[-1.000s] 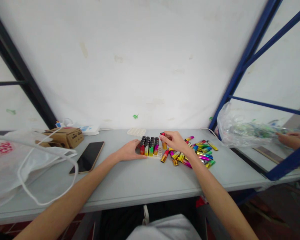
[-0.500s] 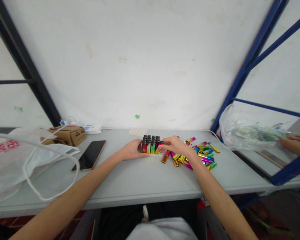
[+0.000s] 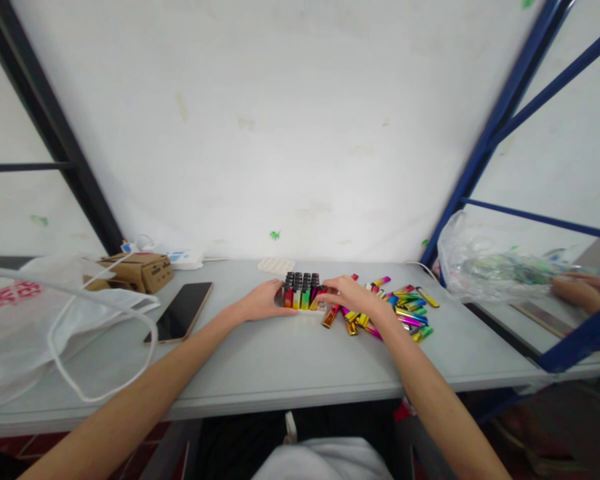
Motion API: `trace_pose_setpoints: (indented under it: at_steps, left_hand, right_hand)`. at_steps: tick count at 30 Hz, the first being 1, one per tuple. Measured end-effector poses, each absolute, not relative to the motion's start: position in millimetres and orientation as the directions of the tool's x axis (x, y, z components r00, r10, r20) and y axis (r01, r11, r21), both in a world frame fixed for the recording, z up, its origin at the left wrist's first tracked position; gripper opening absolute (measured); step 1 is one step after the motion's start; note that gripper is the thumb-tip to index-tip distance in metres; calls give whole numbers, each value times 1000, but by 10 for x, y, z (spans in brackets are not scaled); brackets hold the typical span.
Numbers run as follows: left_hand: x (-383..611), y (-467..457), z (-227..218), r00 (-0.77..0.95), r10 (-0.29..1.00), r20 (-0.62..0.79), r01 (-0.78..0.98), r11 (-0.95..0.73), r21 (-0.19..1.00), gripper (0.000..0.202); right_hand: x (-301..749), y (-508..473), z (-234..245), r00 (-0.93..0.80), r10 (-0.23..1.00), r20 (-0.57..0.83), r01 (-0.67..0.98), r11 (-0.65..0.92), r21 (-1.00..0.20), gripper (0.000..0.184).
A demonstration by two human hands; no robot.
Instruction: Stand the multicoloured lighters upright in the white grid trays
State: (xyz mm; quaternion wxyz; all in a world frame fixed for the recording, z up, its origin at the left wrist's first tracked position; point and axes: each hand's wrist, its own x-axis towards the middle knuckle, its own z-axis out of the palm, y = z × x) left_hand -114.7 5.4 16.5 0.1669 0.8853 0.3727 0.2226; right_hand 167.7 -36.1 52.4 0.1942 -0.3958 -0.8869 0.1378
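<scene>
A white tray (image 3: 316, 309) stands on the grey table (image 3: 290, 360), holding several upright lighters (image 3: 300, 291) with black tops. My left hand (image 3: 263, 301) rests against the tray's left side, fingers curled round it. At the tray's right edge my right hand (image 3: 347, 292) pinches a lighter (image 3: 322, 292), its lower end down among the standing ones. A heap of several loose coloured lighters (image 3: 400, 308) lies just right of that hand.
A second white tray (image 3: 277, 265) lies behind near the wall. A phone (image 3: 180, 311), a cardboard box (image 3: 139, 271) and a white plastic bag (image 3: 35, 320) sit at the left. A clear bag (image 3: 485, 263) and another person's hand (image 3: 577, 288) are at the right.
My right hand carried the lighter from above the loose heap down and left to the tray's right edge. My left hand stayed against the tray.
</scene>
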Motion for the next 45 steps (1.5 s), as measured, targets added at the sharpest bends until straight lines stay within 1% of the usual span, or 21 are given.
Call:
trace_pose_setpoints:
  at_steps: [4,8,12,13,15,17,19,21,23,25,29,31,32,34,36,37,38,40,42,43,45]
  left_hand:
    - [-1142,45,169,614,742,269,595,-659,460,67]
    - [-1138,36,173,617,743,260,622,-662,418,65]
    - [-1138,39,167,618,741,265,631,-668,395,66]
    - [-1138,42,167,617,740,267,631,-668,395,66]
    - [-1138,47,169,616,741,268,632,-668,393,66]
    - [-1137,51,174,620,742,256,637,-666,388,66]
    - [-1138,57,177,626,741,242,643,-667,377,66]
    - [-1141,65,174,631,738,237,647,-670,364,66]
    - [-1148,74,164,638,731,241,642,-678,359,66]
    - [-1155,82,153,643,725,248,632,-685,364,65]
    - [-1158,77,150,632,730,261,632,-681,370,63]
    - [-1153,66,156,622,737,266,636,-673,378,63]
    - [-1150,60,160,616,741,267,638,-668,382,63]
    - [-1144,51,165,607,750,264,644,-658,390,63]
    - [-1142,47,166,604,754,258,650,-653,388,63]
    - [-1142,47,165,605,754,256,652,-653,384,64]
    - [-1143,48,163,604,755,255,656,-653,378,64]
    - [-1147,55,156,601,757,257,666,-652,364,64]
    - [-1152,65,148,605,754,256,668,-656,351,65]
    - [-1155,69,145,611,750,253,666,-660,347,65]
    - [-1159,76,140,623,742,249,657,-668,350,65]
  right_hand:
    - [1673,-369,537,-612,762,210,676,642,-362,39]
    - [1563,-387,513,-591,779,212,696,625,-354,32]
    - [1499,-408,505,-548,828,119,750,550,-368,41]
    - [1521,-409,521,-542,832,118,749,543,-379,45]
    - [1623,-396,567,-487,850,201,764,526,-372,51]
    - [1783,-353,605,-356,876,327,836,455,-307,54]
    - [1964,-280,601,-221,898,380,913,327,-244,47]
    - [2119,-193,544,-114,930,349,955,199,-218,34]
    - [2215,-116,452,-42,949,312,973,110,-201,28]
    - [2243,-68,358,16,959,284,981,39,-188,31]
    - [2150,-30,240,109,975,191,982,-77,-170,44]
    - [2084,-5,218,137,974,181,983,-112,-143,49]
    - [2058,14,212,150,971,184,984,-127,-128,49]
    - [2027,57,205,160,970,185,983,-139,-123,41]
    - [2028,94,200,143,976,163,982,-120,-143,30]
    - [2037,107,198,121,980,158,982,-95,-161,31]
    - [2048,117,195,82,982,171,981,-50,-187,36]
    - [2063,127,191,-19,967,252,959,89,-270,50]
    - [2055,135,192,-84,925,370,877,244,-413,57]
    - [2037,140,194,-82,909,409,811,300,-503,55]
    - [1978,148,205,-44,914,403,637,336,-693,45]
